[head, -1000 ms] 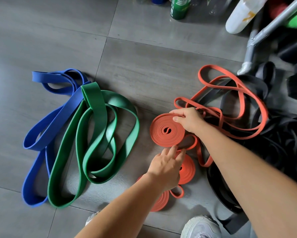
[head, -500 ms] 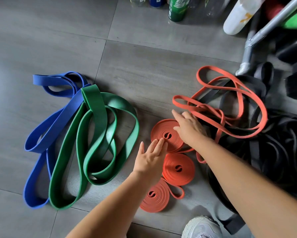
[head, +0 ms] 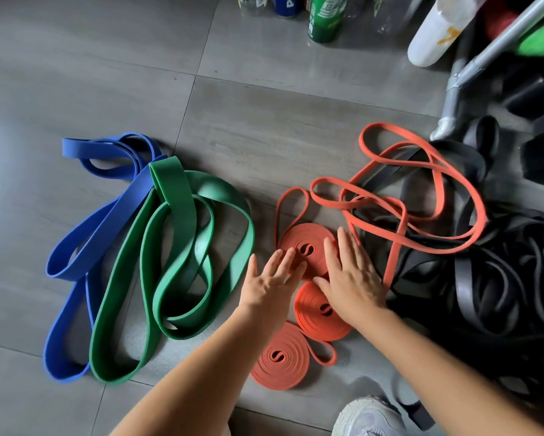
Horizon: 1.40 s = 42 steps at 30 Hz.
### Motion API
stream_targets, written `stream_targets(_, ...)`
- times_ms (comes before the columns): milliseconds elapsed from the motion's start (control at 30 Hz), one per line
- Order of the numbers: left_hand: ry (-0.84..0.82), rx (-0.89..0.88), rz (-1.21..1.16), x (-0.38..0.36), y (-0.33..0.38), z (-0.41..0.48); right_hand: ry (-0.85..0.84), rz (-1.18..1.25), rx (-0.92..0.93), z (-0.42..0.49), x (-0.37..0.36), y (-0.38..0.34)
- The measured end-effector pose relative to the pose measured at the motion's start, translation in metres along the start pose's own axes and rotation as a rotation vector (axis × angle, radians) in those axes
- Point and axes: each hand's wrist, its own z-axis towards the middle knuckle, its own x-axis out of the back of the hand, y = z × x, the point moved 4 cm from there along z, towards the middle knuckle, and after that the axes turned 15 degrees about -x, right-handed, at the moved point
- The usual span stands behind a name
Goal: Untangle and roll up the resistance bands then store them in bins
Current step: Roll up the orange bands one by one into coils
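Note:
Three rolled orange bands lie flat on the grey floor: a far coil (head: 308, 243), a middle coil (head: 319, 314) and a near coil (head: 280, 361). My left hand (head: 272, 283) rests flat with straight fingers on the far coil's left side. My right hand (head: 350, 275) lies flat across the far and middle coils, fingers spread. A loose tail loops out from the far coil. More loose orange bands (head: 421, 196) tangle over a heap of black bands (head: 500, 278) at the right. Unrolled green bands (head: 182, 262) and blue bands (head: 100, 221) lie at the left.
Bottles and cans (head: 324, 17) stand along the far edge, with a white bottle (head: 437, 29) lying beside them. A grey metal frame leg (head: 462, 86) comes down at the far right. My white shoe (head: 368, 416) is at the bottom. No bin is in view.
The far coil, held upright on edge a second ago, now lies flat. Both hands have spread out flat on the coils, and a tail has sprung out of the far coil.

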Motion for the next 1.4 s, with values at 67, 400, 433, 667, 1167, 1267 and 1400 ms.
stream_targets(67,-0.020,0.001,-0.002,-0.001,0.000,0.000,-0.058,-0.060,0.008,-0.008,-0.010,0.005)
stream_targets(400,0.073,0.010,-0.198,0.008,-0.005,0.005,0.256,0.063,0.016,0.001,0.048,0.016)
stream_targets(433,0.075,0.017,-0.231,0.010,-0.006,0.006,0.315,0.082,-0.060,0.005,0.056,0.029)
stream_targets(667,0.053,0.086,-0.358,0.032,0.002,-0.011,0.093,-0.087,-0.295,0.007,0.076,0.094)
stream_targets(1167,0.579,-0.003,-0.344,0.249,0.072,-0.166,0.251,1.040,0.006,-0.104,0.341,0.068)
stream_targets(1267,0.739,-0.085,-0.469,0.293,0.105,-0.209,0.264,1.071,0.175,-0.151,0.403,0.045)
stream_targets(1400,1.077,-0.199,-0.591,0.335,0.142,-0.277,0.291,1.018,0.337,-0.214,0.454,0.014)
